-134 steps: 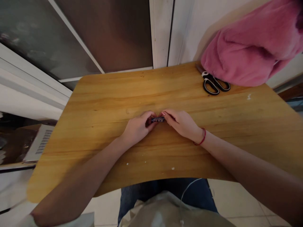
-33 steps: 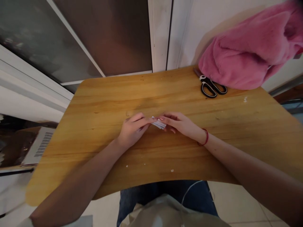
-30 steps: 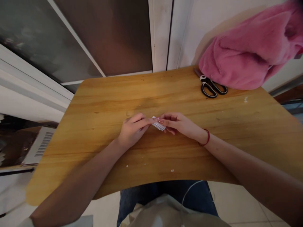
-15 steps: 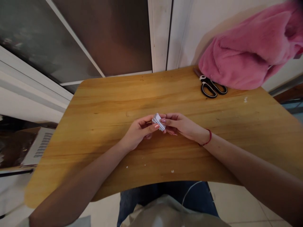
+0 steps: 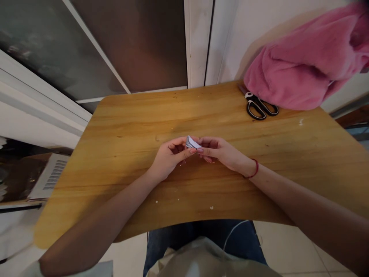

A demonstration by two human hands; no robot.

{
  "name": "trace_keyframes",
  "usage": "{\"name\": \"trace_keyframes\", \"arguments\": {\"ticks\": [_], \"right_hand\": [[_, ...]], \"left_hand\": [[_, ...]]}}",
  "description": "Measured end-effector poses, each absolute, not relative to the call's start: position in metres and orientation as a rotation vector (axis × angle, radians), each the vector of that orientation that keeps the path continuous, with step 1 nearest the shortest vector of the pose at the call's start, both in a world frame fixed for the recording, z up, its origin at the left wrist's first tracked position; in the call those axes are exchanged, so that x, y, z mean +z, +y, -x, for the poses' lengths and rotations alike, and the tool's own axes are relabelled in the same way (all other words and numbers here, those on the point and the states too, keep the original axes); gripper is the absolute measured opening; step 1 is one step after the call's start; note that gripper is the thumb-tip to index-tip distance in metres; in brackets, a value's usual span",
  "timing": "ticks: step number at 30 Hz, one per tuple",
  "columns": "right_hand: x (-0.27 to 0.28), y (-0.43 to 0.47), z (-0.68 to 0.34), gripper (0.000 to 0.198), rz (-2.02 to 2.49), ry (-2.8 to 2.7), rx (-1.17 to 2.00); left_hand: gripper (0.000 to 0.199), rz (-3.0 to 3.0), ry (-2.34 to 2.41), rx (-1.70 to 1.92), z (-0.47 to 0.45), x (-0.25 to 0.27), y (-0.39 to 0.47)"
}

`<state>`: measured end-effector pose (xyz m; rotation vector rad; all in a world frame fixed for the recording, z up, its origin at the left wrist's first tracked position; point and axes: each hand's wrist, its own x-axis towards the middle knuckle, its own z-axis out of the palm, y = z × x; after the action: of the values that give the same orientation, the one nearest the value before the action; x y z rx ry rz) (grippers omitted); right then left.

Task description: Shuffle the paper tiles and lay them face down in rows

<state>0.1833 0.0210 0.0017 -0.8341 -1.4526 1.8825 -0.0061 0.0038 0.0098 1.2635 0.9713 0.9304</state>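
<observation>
A small stack of white paper pieces [image 5: 193, 142] is pinched between both hands above the middle of the wooden table [image 5: 138, 115]. My left hand [image 5: 171, 156] grips its left and lower side, thumb along the near edge. My right hand [image 5: 217, 151], with a red band at the wrist, holds the right end, its thumb tip beside the left thumb. The fingers behind the stack are partly hidden. Any marks on the paper are too small to make out.
Black-handled scissors [image 5: 258, 107] lie at the back right, blades partly under a pink plush cloth [image 5: 294, 73]. Tiny white scraps [image 5: 211, 207] dot the near tabletop, and another white scrap [image 5: 301, 122] lies at the right. A glazed door frame [image 5: 196, 46] stands behind the table.
The stack has tilted in the fingers, showing more of its layered left edge. My right thumb has slid from its top face down to the near edge, beside my left thumb.
</observation>
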Motion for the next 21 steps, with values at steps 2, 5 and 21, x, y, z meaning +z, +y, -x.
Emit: {"name": "trace_keyframes", "arguments": {"ticks": [2, 5, 21], "right_hand": [[0.001, 0.020, -0.182, 0.036, 0.865, -1.488, 1.817], [0.001, 0.017, -0.181, 0.038, 0.947, -1.611, 1.636], [-0.004, 0.016, -0.182, 0.042, 0.935, -1.821, 1.435]], "left_hand": [[0.030, -1.205, 0.964, 0.948, 0.006, 0.007, 0.004], [0.030, -1.139, 0.968, 0.945, 0.004, 0.005, 0.004], [0.040, -1.172, 1.043, 1.024, 0.002, 0.000, 0.008]]}}
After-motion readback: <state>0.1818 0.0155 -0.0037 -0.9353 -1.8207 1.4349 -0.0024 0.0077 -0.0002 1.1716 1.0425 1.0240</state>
